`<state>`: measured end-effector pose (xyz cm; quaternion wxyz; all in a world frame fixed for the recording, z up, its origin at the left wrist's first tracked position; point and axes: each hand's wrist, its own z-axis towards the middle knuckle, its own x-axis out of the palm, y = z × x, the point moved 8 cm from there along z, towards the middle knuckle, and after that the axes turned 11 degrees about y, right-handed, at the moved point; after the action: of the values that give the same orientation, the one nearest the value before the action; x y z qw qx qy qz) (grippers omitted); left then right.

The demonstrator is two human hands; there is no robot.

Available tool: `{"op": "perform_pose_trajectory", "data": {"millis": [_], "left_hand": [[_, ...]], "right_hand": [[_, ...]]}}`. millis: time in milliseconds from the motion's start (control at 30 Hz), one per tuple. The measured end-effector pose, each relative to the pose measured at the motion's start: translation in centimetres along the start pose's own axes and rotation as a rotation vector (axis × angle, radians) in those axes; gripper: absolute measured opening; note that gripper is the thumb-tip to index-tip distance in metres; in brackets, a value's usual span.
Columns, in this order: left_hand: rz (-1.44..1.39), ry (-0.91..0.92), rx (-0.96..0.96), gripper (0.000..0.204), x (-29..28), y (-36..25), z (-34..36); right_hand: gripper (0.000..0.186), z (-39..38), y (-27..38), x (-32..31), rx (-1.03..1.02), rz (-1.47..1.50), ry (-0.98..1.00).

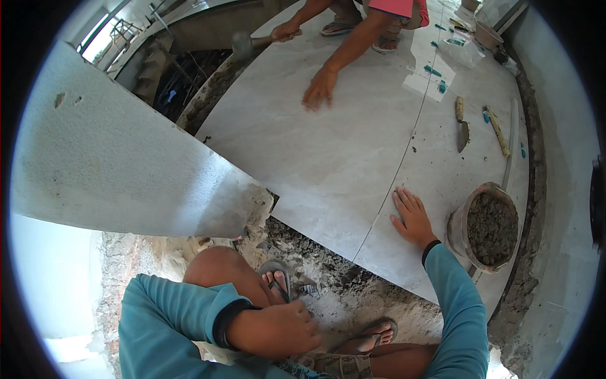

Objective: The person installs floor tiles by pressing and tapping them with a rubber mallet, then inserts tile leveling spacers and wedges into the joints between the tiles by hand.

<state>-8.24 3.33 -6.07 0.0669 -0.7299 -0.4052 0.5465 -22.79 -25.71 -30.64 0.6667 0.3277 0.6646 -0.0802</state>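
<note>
The right hand (413, 218) is lying flat, with the fingers a little apart, on the pale right-hand tile (435, 170), just beside the thin joint. It is holding nothing. The left hand (278, 328) is bending inward near the knee; its palm is hiding from view, so I cannot tell if it is gripping something. Across the joint, the wide left-hand tile (303, 158) is lying flat too, and a co-worker's hand (322, 87) is hovering over or touching it (the other one is holding a mallet (242, 46)). Such tiles are probably being heavy, stiff and quite brittle, above all at the corners. The smooth face is likely offering little grip, more so under dusty fingers. For pressing, an open palm is seeming right; for lifting, the free front edge above the rough mortar (309, 243) is giving the better hold, with both hands well apart.
</note>
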Motion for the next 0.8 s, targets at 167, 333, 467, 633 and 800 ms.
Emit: {"op": "perform_pose_trajectory", "data": {"millis": [167, 333, 467, 633, 800], "left_hand": [[0.083, 0.013, -0.057, 0.016, 0.2, 0.0, 0.9], [0.022, -0.021, -0.051, 0.017, -0.4, -0.7, 1.3], [0.068, -0.042, -0.099, 0.017, -0.5, -0.4, 0.8], [0.04, -0.017, -0.113, 0.016, -0.4, -0.7, 0.8], [0.04, -0.025, -0.101, 0.017, -0.6, -0.8, 0.9]], "right_hand": [[0.068, 0.2, -0.2, 0.7, -0.025, 0.005, 0.016], [0.069, 0.2, -1.1, 1.1, 0.001, -0.021, -0.017], [0.068, 0.6, -1.4, 1.6, -0.027, -0.005, -0.002], [0.067, 0.6, -1.4, 1.5, -0.019, -0.068, -0.059], [0.068, 0.3, -1.1, 1.4, -0.015, -0.066, -0.059]]}}
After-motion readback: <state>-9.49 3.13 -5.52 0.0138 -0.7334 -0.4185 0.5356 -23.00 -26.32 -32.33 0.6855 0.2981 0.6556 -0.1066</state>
